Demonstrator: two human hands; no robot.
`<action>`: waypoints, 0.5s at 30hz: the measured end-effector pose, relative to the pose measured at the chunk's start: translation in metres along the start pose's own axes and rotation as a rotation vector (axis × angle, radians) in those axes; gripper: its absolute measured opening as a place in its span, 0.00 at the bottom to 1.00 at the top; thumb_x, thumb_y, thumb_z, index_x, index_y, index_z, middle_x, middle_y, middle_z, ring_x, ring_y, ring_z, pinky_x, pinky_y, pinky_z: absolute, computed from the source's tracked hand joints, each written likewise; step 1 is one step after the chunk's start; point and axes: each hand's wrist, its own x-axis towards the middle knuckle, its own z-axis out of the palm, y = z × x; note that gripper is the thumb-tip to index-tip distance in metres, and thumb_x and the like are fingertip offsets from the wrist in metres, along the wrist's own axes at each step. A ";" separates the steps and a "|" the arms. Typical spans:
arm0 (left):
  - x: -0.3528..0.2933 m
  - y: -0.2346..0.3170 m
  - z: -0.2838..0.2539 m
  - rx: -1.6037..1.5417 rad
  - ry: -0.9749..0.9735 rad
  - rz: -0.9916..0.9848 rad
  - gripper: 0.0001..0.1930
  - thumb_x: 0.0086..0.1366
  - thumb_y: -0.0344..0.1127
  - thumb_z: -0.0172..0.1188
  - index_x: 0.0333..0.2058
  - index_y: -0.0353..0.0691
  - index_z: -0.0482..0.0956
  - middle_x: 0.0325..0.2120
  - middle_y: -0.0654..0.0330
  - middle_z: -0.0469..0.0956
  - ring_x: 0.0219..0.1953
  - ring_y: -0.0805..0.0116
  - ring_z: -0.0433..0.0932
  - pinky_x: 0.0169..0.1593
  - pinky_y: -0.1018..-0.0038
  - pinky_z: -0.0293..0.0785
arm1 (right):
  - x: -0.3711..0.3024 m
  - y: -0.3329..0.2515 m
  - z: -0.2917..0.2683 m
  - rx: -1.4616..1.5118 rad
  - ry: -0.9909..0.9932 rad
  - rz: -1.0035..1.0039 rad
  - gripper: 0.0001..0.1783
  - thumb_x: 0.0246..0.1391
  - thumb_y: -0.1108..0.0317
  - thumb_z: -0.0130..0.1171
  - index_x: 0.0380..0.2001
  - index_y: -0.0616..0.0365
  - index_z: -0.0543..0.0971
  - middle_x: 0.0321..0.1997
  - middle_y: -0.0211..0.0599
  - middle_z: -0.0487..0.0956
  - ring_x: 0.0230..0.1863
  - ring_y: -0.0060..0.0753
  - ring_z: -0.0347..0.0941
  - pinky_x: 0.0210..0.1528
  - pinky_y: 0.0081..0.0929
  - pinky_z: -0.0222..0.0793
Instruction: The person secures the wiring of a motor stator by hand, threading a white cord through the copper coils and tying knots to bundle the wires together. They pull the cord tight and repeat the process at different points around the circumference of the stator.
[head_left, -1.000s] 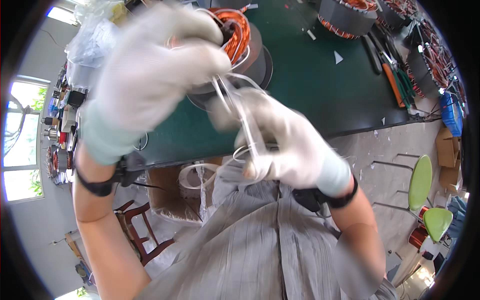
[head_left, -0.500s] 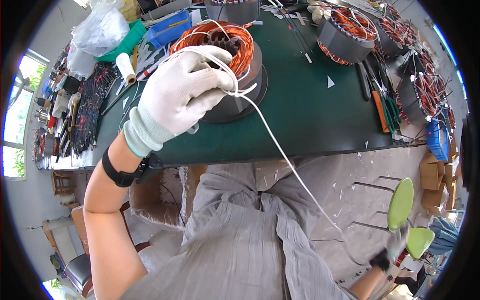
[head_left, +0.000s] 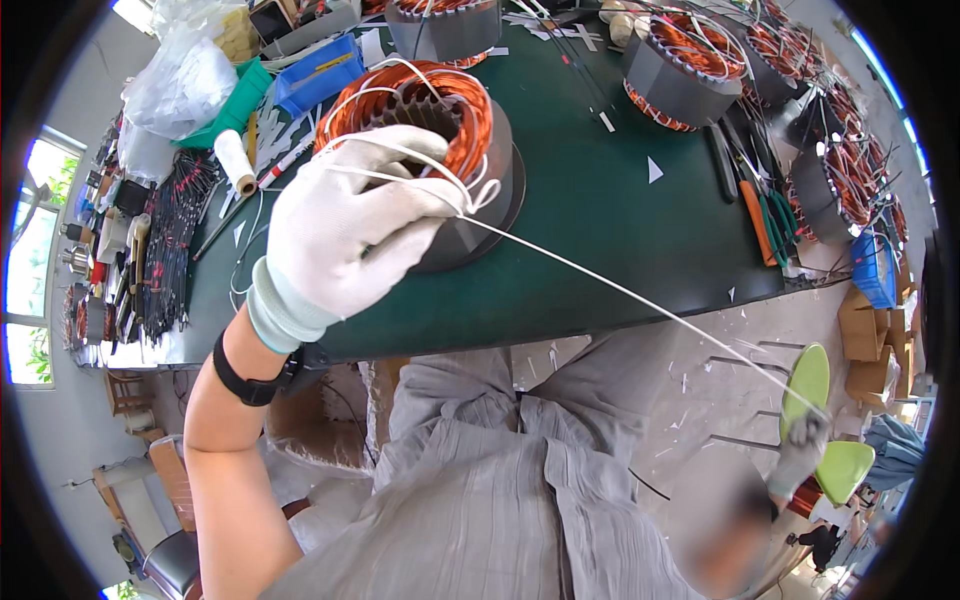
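My left hand (head_left: 345, 225), in a white knit glove, is closed on a white cord (head_left: 620, 285) in front of a motor stator (head_left: 475, 130). The stator's orange copper windings ring its slotted bore, and its grey body sits on a dark round base. White cord loops over the windings, and a small loop sticks out beside my fingertips. From there the cord runs straight and taut down to the right. Far out at the right, over the floor, my gloved right hand (head_left: 803, 445) is closed on the cord's other end. Its fingers are small and partly unclear.
More wound stators (head_left: 685, 75) stand along the back and right of the green table (head_left: 580, 220). Pliers with orange handles (head_left: 757, 222) lie at the right. Blue (head_left: 318, 75) and green (head_left: 232, 102) bins, a thread spool (head_left: 236, 162) and bundled dark leads (head_left: 180, 240) occupy the left. Green stools (head_left: 806, 380) stand beyond.
My right hand has moved up and a little outward, and the cord has gone from sagging to taut. My left hand has shifted slightly down and left.
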 end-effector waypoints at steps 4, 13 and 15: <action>0.004 0.001 -0.003 0.087 -0.022 0.083 0.12 0.53 0.23 0.65 0.37 0.40 0.85 0.37 0.54 0.82 0.38 0.62 0.82 0.44 0.67 0.76 | 0.004 -0.019 0.004 0.048 -0.016 -0.091 0.16 0.72 0.56 0.50 0.41 0.59 0.75 0.27 0.23 0.67 0.20 0.12 0.50 0.21 0.16 0.47; 0.048 0.040 -0.073 0.711 -0.027 0.275 0.07 0.62 0.28 0.62 0.39 0.36 0.82 0.50 0.52 0.80 0.52 0.52 0.77 0.57 0.65 0.70 | -0.096 0.054 0.216 -0.174 -0.333 0.342 0.17 0.70 0.51 0.53 0.36 0.54 0.74 0.24 0.23 0.71 0.20 0.12 0.59 0.19 0.14 0.52; 0.048 0.033 -0.062 0.367 -0.293 0.187 0.13 0.56 0.23 0.60 0.41 0.38 0.83 0.52 0.54 0.78 0.55 0.54 0.74 0.58 0.66 0.67 | -0.108 0.069 0.207 0.052 -0.272 0.510 0.18 0.70 0.51 0.52 0.33 0.54 0.75 0.23 0.21 0.70 0.19 0.13 0.57 0.19 0.16 0.50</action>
